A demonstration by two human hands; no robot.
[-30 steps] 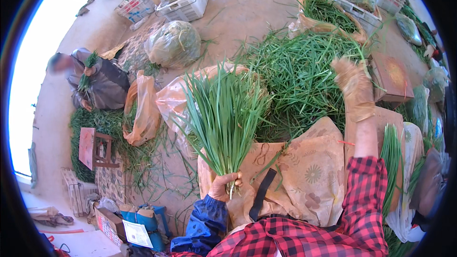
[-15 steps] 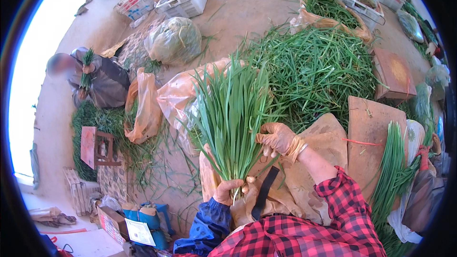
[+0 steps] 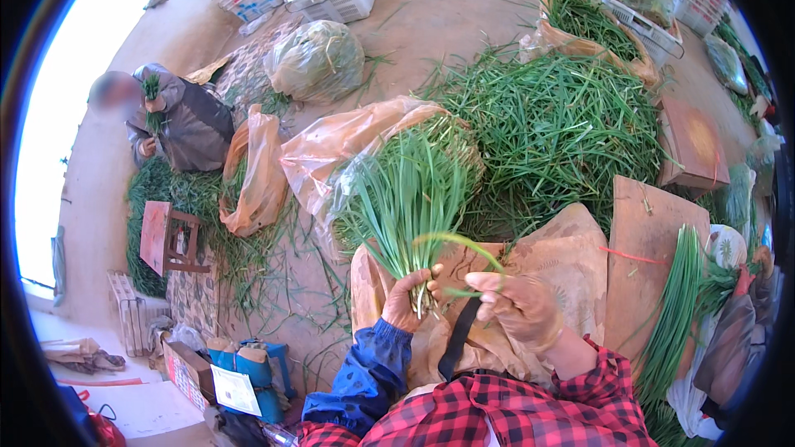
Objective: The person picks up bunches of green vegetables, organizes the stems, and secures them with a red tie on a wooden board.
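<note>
My left hand (image 3: 403, 303) is closed round the lower stalks of a bunch of garlic chives (image 3: 410, 207). The green leaves fan out away from me, and the pale stem ends stick out below my fingers. Close to the bunch on its right, my right hand (image 3: 528, 308), in a thin tan glove, pinches a single yellowish-green chive leaf (image 3: 455, 240). That leaf curves in an arc over to the bunch's stalks. Under both hands, a brown patterned cloth (image 3: 555, 252) covers my lap, with a black strap (image 3: 458, 339) across it.
A large heap of loose chives (image 3: 563, 132) lies ahead on the right, beside an orange plastic bag (image 3: 356, 136). Wooden boards (image 3: 650, 240) and a box-like stool (image 3: 694, 142) stand at the right. Another person (image 3: 186, 120) sits far left, holding a bunch, near a small stool (image 3: 157, 237).
My right hand has drawn back from the leaves toward me and now pinches a yellowish leaf. The bunch in my left hand has tilted and shifted slightly.
</note>
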